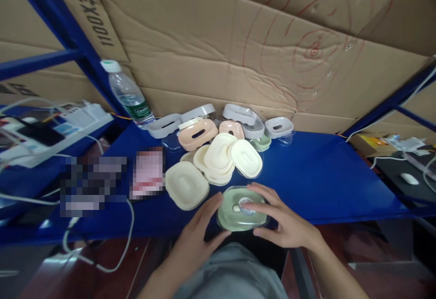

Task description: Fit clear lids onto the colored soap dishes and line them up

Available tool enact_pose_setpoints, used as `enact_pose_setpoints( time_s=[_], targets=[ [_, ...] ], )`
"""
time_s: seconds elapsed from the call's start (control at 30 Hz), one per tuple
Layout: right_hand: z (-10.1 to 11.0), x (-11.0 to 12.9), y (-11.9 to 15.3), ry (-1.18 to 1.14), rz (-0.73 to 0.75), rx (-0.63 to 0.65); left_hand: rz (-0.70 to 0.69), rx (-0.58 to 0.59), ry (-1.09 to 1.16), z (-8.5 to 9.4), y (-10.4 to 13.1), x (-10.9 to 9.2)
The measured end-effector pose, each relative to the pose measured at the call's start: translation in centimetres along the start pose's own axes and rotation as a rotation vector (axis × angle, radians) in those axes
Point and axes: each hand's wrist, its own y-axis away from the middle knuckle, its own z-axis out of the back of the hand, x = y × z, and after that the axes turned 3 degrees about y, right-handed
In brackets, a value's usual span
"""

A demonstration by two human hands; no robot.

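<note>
A pale green, rounded plastic box with a clear cover point(235, 219) sits at the lower centre of the frame, by the near edge of a glossy blue tabletop point(313, 176). The left hand point(194, 240) holds its left end, thumb and forefinger parted around the corners. The right hand point(286, 226) spans its right end, fingers spread wide, one fingertip over a round whitish sticker point(244, 200). How firmly either hand presses, I cannot tell.

The cover looks slick, so uneven pressure could skew it or let the box slip; this close to the edge, a slip could mean a drop toward the lap. A dragging fingertip might crease the sticker.

Just beyond, a greyish-beige rounded flat piece point(186, 185) lies near the left fingertips, beside overlapping cream rounded flat pieces point(220, 153); a forward nudge could topple that loose pile. Behind them, mid-frame, are a peach oval slotted tray point(190, 141) and light grey slotted trays point(238, 115). A clear, green-labelled plastic bottle point(126, 92) stands upper left.
</note>
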Motion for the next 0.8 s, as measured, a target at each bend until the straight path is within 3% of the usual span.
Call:
enact_pose_setpoints(
  time_s=[0.13, 0.3, 0.43, 0.57, 0.67, 0.8],
  targets=[
    [-1.2, -0.5, -0.9, 0.107, 0.059, 0.008, 0.045, 0.02, 0.046, 0.3, 0.1, 0.1],
    [-3.1, -0.3, -0.7, 0.31, 0.101, -0.104, 0.034, 0.035, 0.049, 0.9, -0.2, 0.2],
    [-4.1, -0.2, -0.7, 0.346, 0.132, -0.209, -0.009, 0.047, 0.027, 1.0, -0.3, -0.1],
    [-3.7, -1.0, 1.4, 0.372, 0.146, -0.251, -0.101, 0.032, -0.079, 1.2, 0.3, -0.2],
    [-2.0, -3.1, 5.1, 0.408, -0.015, -0.277, -0.206, -0.14, -0.227, 2.4, 0.6, 0.0],
    [1.6, -6.8, 9.3, 0.521, -0.288, -0.339, -0.137, -0.389, -0.426, 4.0, 0.2, 0.7]
  ],
)
